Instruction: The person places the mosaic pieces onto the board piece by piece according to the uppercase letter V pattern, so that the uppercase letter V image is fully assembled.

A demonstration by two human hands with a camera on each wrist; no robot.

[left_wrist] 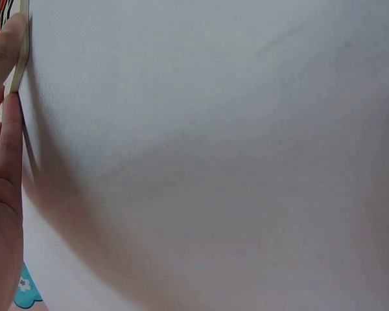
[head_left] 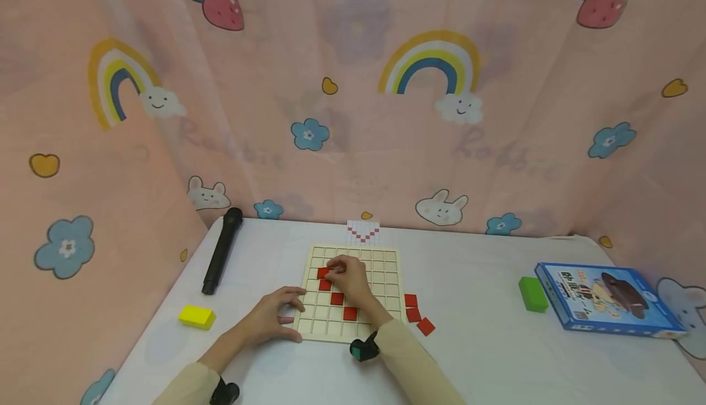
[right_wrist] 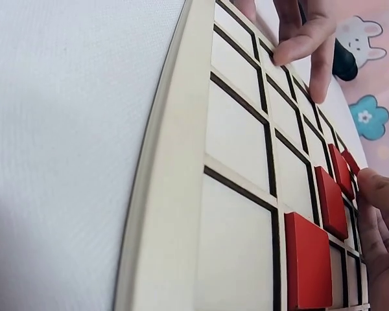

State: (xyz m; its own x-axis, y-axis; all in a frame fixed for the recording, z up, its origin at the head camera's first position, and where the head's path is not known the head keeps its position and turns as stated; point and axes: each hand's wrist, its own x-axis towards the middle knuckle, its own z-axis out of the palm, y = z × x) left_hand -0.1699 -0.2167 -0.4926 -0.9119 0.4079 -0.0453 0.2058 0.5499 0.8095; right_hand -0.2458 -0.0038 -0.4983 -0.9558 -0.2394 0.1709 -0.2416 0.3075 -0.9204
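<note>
A pale wooden grid board lies on the white table, with several red square tiles set in a slanting line across its cells. My right hand is over the board's middle and pinches the farthest red tile of that line. In the right wrist view this tile sits tilted against the thumb. My left hand rests at the board's left edge, fingers spread and fairly straight. Its thumb touches the near left corner, and in the left wrist view its fingers lie along the board's side.
Three loose red tiles lie right of the board. A card with a red V pattern stands behind it. On the left are a black cylinder and a yellow block; on the right, a green block and a blue box.
</note>
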